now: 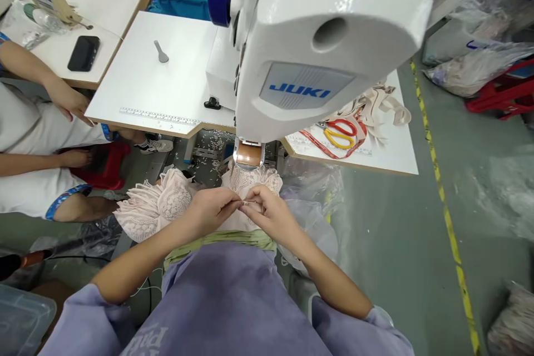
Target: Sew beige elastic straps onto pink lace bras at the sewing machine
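Just in front of the sewing machine head (334,39), my left hand (212,208) and my right hand (269,211) meet, fingertips pinched together on a thin pale edge of a lace bra (250,178). Its lace spreads from below the machine's needle area toward my lap, partly covered by my fingers. What exact part I pinch is too small to tell. To the left of my left hand lies a stack of pale pink lace bras (156,203), their moulded cups nested together.
Right of the machine, the white tabletop (400,150) bears scissors (340,133), a red tape (321,147) and beige strips (379,105). A grey tool (161,53) lies on the left tabletop. A co-worker's hand (69,100) is at far left. Plastic bags (312,200) hang below the right table.
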Demonstrator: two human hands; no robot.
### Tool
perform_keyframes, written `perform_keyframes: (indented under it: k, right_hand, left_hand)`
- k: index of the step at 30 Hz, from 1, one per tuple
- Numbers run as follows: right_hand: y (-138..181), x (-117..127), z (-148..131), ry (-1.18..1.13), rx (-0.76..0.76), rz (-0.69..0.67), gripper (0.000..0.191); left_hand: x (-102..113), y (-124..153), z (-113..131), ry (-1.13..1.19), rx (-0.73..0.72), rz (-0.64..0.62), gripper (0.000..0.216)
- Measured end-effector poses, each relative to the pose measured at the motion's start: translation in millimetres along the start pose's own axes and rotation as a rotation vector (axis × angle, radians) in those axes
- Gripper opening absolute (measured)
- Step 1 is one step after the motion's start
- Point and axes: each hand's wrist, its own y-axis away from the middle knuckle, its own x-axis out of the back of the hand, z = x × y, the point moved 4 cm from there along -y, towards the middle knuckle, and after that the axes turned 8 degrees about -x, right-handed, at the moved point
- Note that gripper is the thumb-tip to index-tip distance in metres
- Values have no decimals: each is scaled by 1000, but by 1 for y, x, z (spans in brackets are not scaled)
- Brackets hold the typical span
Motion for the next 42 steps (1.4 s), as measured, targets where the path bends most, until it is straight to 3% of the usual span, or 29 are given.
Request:
perform_keyframes:
  k: [5,10,12,15,18,22,27,30,34,36,39,42]
  right_hand:
    - [-5,3,-5,-30,56,12,16]
    - [-11,15,18,-343,-105,50,21]
    - [-13,17,21,-396,-101,0,23]
    - [-11,14,7,-235,88,-142,17]
    - [-5,8,-12,-27,313,-163,11]
    - [0,0,-26,54,481,-235,14]
    - [3,0,-32,133,647,-136,17]
    - [7,-3,-33,193,698,-49,16]
    - [10,-10,-32,309,724,83,17]
    - [9,-11,-30,252,698,130,16]
    - [5,-9,-25,15,544,146,13]
    - [5,-7,-23,-139,420,161,11]
  left_hand:
    - [-6,3,-2,-101,-10,99,27]
    - [3,0,-5,45,-5,-47,29]
    - [11,0,-4,59,-11,-67,25]
    - [18,1,0,-11,-9,-88,20]
    - [20,0,8,-68,-67,-94,16]
    - [24,-3,13,-20,-150,-20,12]
    - [28,0,12,141,-194,-1,12]
    - [28,1,11,147,-118,-49,14]
    - [26,-4,7,158,99,-143,10]
    - [24,-8,4,210,170,-164,8]
    - [15,-12,2,408,215,-101,8]
    - [-2,-10,0,787,327,61,11]
